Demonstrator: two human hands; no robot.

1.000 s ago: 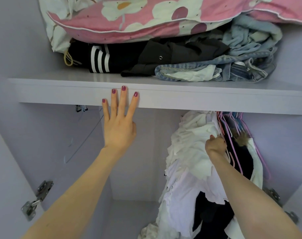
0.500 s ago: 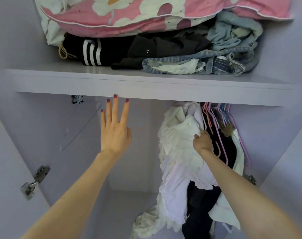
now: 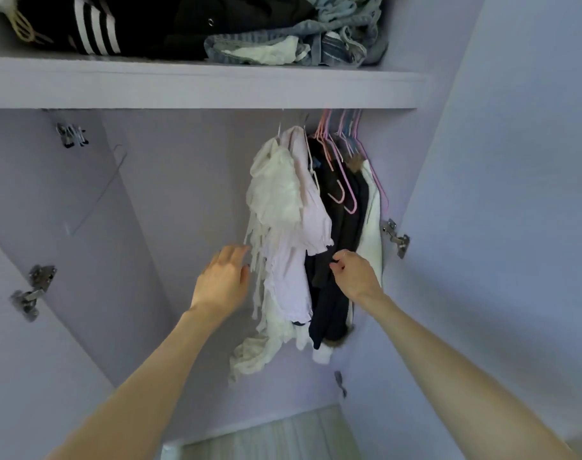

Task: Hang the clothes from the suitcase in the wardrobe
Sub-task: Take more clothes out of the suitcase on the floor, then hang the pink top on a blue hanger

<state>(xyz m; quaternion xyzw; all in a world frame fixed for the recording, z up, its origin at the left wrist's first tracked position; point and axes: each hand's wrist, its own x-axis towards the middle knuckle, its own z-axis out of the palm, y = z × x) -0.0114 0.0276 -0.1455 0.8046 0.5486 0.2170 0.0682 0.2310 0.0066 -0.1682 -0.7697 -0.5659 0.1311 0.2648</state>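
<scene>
Fingers [image 3: 240,252] touch hanging white clothes' [image 3: 276,207] left edge.

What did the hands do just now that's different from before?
The left hand dropped from the shelf edge to the white clothes. The right hand let go near the hangers and came down to the dark clothes. The clothes stayed hanging.

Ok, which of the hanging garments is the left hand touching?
The frilly cream-white garment, leftmost on the rail. The left hand meets its ragged edge; the lilac top and dark clothes hang further right.
</scene>
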